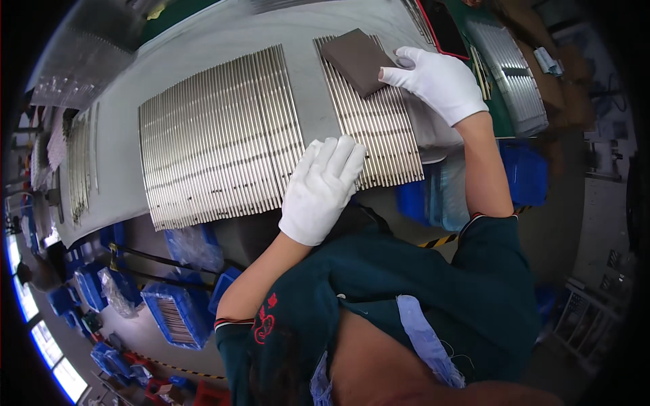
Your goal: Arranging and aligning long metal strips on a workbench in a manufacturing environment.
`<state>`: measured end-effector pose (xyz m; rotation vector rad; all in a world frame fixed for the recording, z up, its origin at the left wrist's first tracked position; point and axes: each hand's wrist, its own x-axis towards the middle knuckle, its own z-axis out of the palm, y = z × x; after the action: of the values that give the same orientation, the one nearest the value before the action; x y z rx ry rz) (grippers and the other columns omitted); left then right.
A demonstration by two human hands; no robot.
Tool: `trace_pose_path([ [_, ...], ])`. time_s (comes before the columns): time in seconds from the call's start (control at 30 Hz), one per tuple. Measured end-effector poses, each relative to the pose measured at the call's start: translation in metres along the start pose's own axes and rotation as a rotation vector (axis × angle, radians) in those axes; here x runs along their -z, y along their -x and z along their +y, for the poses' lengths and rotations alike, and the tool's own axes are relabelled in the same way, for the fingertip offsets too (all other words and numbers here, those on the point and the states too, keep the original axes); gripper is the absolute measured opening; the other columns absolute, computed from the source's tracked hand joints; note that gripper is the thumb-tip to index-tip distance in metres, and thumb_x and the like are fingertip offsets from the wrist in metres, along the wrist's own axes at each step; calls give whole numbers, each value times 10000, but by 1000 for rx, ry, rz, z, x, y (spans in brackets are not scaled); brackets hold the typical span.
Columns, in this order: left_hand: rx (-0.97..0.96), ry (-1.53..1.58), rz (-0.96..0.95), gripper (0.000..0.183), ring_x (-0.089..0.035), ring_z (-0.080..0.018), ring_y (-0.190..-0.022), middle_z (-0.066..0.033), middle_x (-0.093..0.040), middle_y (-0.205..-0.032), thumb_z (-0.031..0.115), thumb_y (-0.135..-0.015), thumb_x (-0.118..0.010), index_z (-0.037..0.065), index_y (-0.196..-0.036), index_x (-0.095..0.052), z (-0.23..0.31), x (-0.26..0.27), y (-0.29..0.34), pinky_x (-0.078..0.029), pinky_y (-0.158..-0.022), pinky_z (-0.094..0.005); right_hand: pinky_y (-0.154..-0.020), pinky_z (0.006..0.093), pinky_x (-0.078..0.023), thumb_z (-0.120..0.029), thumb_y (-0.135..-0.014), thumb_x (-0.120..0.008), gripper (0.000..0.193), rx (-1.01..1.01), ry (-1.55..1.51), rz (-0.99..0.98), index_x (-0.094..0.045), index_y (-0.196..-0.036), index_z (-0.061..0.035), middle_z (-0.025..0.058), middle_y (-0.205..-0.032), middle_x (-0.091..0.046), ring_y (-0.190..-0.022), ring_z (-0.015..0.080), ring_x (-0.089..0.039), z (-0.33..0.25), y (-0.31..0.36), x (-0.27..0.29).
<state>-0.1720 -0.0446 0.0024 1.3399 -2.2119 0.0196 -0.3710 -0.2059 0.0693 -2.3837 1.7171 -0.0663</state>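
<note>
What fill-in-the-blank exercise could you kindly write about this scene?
1. The gloves on the left hand and right hand are coloured ____.
2. The block lies on rods to the ____ (left or right) of the wider set.
3. The motif on the shirt is coloured ____.

Missing words: white; right; red.

Bright windows [49,343] stand left, beyond a grey floor [206,360].

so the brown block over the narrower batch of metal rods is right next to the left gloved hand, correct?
Not the left: the head view shows the brown block right next to the right gloved hand. It is indeed over the narrower batch of metal rods.
</note>
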Motion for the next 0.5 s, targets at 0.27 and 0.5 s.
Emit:
trace_pose_path([
  [0.27, -84, 76, -11, 547, -618, -273, -996, -89, -594, -1130, 106, -709, -775, 59, -1229, -612, -3, 3, 0, -523, -894, -410, -1126, 410, -461, -255, -636, -897, 1050, 567, -40, -34, -422, -1567, -154, 166, -1683, -273, -1399, 377, -493, 12, -34, -2],
  [0.5, -70, 191, -125, 500, -619, -273, -1060, -113, -600, -1169, 128, -760, -713, -2, -1231, -605, -4, 5, 5, -501, -1007, -423, -1131, 418, -464, -253, -581, -920, 1177, 729, 107, -227, -346, -1602, -133, 194, -1666, -296, -1395, 398, -493, 6, -76, -5],
])
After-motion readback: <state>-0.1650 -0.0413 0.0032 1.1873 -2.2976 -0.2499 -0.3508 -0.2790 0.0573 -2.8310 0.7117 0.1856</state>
